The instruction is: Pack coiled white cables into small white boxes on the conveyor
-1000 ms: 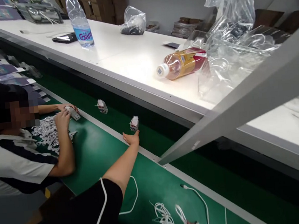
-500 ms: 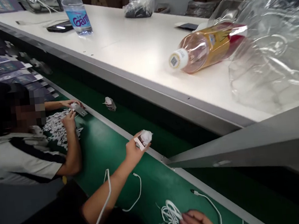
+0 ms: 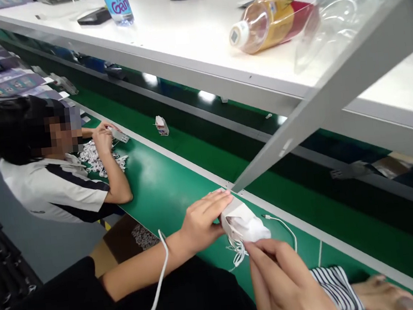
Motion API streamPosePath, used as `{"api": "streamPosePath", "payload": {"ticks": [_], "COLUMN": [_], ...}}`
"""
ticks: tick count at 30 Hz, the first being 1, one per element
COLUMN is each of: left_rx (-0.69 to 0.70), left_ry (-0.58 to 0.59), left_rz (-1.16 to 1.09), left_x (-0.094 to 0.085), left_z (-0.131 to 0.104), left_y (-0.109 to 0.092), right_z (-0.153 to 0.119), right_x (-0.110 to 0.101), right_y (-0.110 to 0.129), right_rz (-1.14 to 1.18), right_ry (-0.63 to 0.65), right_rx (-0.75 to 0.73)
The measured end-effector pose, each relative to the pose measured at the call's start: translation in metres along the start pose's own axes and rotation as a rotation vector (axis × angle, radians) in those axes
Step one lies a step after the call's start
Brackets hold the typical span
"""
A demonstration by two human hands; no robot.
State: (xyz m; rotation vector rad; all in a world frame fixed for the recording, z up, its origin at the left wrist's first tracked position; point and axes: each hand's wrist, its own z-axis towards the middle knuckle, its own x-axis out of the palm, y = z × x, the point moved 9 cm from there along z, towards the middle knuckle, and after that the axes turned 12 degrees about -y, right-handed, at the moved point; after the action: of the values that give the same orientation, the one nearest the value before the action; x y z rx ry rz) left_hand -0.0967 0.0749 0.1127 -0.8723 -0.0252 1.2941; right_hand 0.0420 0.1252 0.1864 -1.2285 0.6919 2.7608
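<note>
My left hand [image 3: 205, 221] is wrapped round a small white box [image 3: 236, 215] with white wrapping [image 3: 255, 229] bulging from its open end. My right hand [image 3: 289, 276] is closed in a pinch at the lower edge of that wrapping, beside a coiled white cable [image 3: 239, 255]. Whether the pinched fingers hold the cable or the wrapping is hidden. A white cable end [image 3: 282, 225] lies on the green work surface [image 3: 156, 167] just beyond the box.
At the left a person [image 3: 62, 178] handles a small box over a pile of white cables [image 3: 100, 155]. Another small box [image 3: 161, 125] stands on the green belt. A metal strut [image 3: 292, 132] slants up to a white shelf with bottles [image 3: 270, 22]. A striped sleeve [image 3: 336, 288] shows lower right.
My left hand has come back with the box towards my right hand, which has moved up to meet it. The view has shifted, and a striped sleeve and another hand now show at lower right.
</note>
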Motion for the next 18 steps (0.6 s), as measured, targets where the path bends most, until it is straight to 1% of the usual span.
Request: {"api": "streamPosePath", "payload": {"ticks": [1,3,6,10,12,14,15,17,18], "left_rx": [0.03,0.084,0.14,0.176,0.167,0.158,0.16,0.18,0.194], "left_ry": [0.009,0.02,0.021,-0.014,0.007,0.032,0.041,0.055,0.066], "left_rz": [0.015,0.023,0.004,-0.025,-0.035,-0.034,-0.03,-0.017,-0.012], "left_x": [0.001,0.002,0.003,0.003,0.006,0.01,0.011,0.013,0.015], "left_z": [-0.001,-0.003,-0.006,-0.011,-0.014,-0.017,-0.019,-0.023,-0.025], "left_y": [-0.008,-0.023,-0.039,-0.05,-0.049,-0.048,-0.048,-0.049,-0.05], "right_z": [-0.004,-0.009,-0.013,-0.026,-0.039,-0.054,-0.06,-0.074,-0.082], "right_x": [0.002,0.006,0.007,0.011,0.012,0.007,0.001,-0.018,-0.031], "right_y": [-0.001,-0.005,-0.009,-0.021,-0.032,-0.045,-0.055,-0.086,-0.109], "right_rz": [0.001,0.023,0.035,0.04,0.058,0.075,0.081,0.09,0.09], "right_ry": [0.02,0.054,0.065,0.099,0.123,0.141,0.144,0.144,0.138], "right_rx": [0.009,0.075,0.144,0.2,0.223,0.248,0.264,0.301,0.323]}}
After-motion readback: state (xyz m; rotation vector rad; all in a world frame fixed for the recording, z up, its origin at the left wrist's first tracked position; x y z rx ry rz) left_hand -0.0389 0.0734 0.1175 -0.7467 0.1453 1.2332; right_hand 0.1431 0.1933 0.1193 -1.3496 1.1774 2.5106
